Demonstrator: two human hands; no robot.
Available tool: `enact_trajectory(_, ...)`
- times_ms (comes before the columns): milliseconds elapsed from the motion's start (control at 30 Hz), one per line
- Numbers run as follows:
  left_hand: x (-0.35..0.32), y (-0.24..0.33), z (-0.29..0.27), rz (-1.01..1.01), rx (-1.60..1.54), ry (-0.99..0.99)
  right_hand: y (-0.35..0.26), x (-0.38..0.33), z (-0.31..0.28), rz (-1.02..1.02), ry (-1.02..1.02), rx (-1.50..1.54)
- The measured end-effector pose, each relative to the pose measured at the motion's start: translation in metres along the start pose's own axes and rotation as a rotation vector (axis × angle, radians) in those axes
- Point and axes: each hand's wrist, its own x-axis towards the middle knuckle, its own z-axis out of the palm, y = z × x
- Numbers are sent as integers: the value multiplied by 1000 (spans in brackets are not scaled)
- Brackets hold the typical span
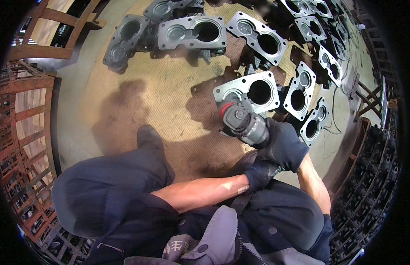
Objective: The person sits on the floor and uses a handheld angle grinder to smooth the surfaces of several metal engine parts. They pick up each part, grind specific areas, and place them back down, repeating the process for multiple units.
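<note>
My right hand [282, 143], in a dark glove, grips a grey power tool [244, 122] with a red ring near its tip. The tool's tip rests against a grey metal housing plate [247, 90] with one large round hole, lying on the floor in front of me. My left hand [260, 172], also gloved, sits just under the right hand at the tool's rear, and how it grips there is partly hidden. My knees and one dark shoe [147, 137] are below.
Several similar cast housings lie in an arc on the yellowish floor mat [161, 88]: two [191, 32] [257, 36] at the top, others [300, 90] [314, 121] at right. Rusty metal racks [24, 145] stand at left, dark stacked parts [368, 185] at right.
</note>
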Motion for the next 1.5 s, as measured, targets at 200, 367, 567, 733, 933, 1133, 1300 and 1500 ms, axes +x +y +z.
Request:
enact_trajectory(200, -26, 92, 6, -45, -179, 183, 10, -9, 5, -1, 43, 17)
enact_trajectory(367, -11, 1, -4, 81, 126, 91, 2, 13, 8, -43, 9, -9)
enact_trajectory(567, -18, 71, 2, -80, 164, 60, 12, 4, 9, -61, 18, 19)
enact_trajectory(733, -26, 79, 14, -41, -36, 83, 14, -6, 8, -45, 4, -30)
enact_trajectory(933, -27, 108, -6, -178, -158, 22, 4, 11, 4, -74, 12, 0)
enact_trajectory(1133, -32, 115, 6, -161, 272, 33, 7, -6, 5, -21, -3, -15)
enact_trajectory(1300, -18, 83, 6, -266, -506, 173, 2, 5, 0, -42, -4, -12)
enact_trajectory(1500, -6, 46, 7, -64, -528, 115, 7, 7, -1, -43, 13, -26)
